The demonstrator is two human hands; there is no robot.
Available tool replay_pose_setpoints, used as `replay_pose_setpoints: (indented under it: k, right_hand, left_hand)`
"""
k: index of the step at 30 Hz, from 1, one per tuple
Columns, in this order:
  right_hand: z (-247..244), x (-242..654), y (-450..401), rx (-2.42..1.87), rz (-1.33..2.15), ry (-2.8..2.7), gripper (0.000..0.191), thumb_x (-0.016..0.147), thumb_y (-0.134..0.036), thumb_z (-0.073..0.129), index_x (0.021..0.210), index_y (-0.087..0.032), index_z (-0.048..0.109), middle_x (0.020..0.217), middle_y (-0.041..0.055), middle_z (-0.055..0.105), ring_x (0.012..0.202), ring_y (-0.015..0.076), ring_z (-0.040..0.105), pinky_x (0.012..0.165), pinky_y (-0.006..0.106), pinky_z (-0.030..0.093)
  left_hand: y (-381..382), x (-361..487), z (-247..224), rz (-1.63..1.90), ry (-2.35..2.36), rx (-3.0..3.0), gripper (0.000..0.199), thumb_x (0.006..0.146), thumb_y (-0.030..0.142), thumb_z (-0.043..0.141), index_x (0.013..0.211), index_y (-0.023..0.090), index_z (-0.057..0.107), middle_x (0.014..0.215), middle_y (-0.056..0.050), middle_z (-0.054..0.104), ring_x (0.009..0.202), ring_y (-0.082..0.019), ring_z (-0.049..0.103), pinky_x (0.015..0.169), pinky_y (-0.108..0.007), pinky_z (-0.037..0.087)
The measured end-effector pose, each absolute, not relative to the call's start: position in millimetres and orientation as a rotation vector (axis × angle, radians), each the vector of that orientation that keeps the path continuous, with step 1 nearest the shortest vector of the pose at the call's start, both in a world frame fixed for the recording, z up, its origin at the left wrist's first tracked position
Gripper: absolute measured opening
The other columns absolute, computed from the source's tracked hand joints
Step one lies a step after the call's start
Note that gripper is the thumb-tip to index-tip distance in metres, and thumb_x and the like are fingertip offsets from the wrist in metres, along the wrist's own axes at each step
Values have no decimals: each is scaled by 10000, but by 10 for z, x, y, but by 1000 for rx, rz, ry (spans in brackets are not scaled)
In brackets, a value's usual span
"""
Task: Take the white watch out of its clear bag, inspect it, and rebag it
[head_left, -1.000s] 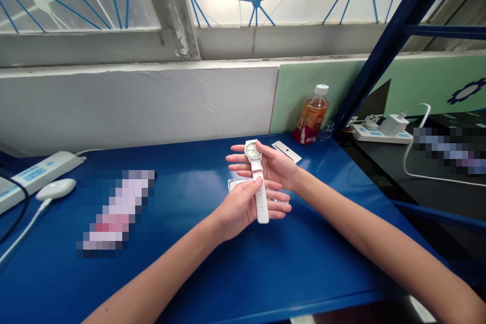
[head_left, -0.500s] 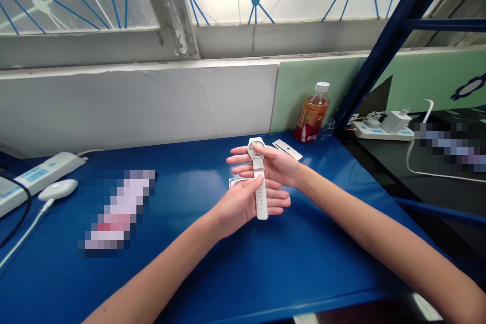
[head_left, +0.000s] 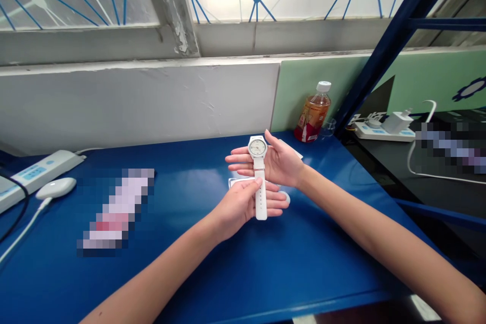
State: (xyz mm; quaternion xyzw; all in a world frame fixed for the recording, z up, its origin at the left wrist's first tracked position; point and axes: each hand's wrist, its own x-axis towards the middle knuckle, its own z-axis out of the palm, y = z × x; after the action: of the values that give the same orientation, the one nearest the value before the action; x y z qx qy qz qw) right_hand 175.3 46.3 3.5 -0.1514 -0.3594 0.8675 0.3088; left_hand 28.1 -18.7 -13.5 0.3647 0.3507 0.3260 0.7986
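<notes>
A white wristwatch (head_left: pixel 258 148) hangs over the desk, its round face up and its strap pointing down toward me. My left hand (head_left: pixel 237 205) is closed on the lower strap, thumb on top and fingers spread underneath. Palm up behind the watch case, my right hand (head_left: pixel 283 164) is open, with fingers stretched out to the left and its thumb raised clear of the face. Whether the case rests on those fingers I cannot tell. Partly hidden behind my hands lie a flat white-edged thing (head_left: pixel 232 181) and a small round pale thing (head_left: pixel 285 197).
A blue desk (head_left: pixel 190 273) lies beneath, with a blurred-out flat object (head_left: pixel 117 207) on the left. Farther left are a power strip (head_left: pixel 41 174) and a white cabled device (head_left: pixel 56 188). A drink bottle (head_left: pixel 313 114) stands at the back right beside a clear cup (head_left: pixel 328 128).
My right thumb has lifted off the watch face, which now shows fully. My left hand keeps its hold on the strap, nearly still.
</notes>
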Motion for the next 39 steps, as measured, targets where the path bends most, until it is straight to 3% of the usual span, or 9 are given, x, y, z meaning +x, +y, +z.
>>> replay_pose_setpoints:
  k: [6, 17, 39]
  right_hand:
    - [30, 1750, 463, -413, 2304, -932, 764, 992, -578, 107, 1237, -24, 572, 1335, 230, 588, 1159, 279, 627, 1078, 434, 383]
    - [47, 1746, 448, -396, 2311, -925, 726, 998, -504, 85, 1253, -16, 558, 1309, 218, 610, 1175, 279, 617, 1099, 445, 353]
    - [39, 1763, 462, -388, 2313, -940, 780, 983, -560, 69, 1260, -16, 555, 1323, 220, 599, 1168, 279, 621, 1100, 434, 351]
  left_hand:
    - [-204, 291, -159, 719, 737, 776, 365, 976, 351, 528, 1000, 11, 662, 989, -262, 724, 903, -322, 733, 821, -428, 563]
    - [-208, 290, -123, 715, 746, 760, 347, 1006, 294, 455, 998, 11, 656, 983, -255, 729, 903, -305, 736, 825, -415, 564]
    - [-196, 281, -176, 722, 702, 747, 360, 975, 340, 525, 1004, 9, 663, 991, -261, 724, 929, -332, 726, 859, -450, 544]
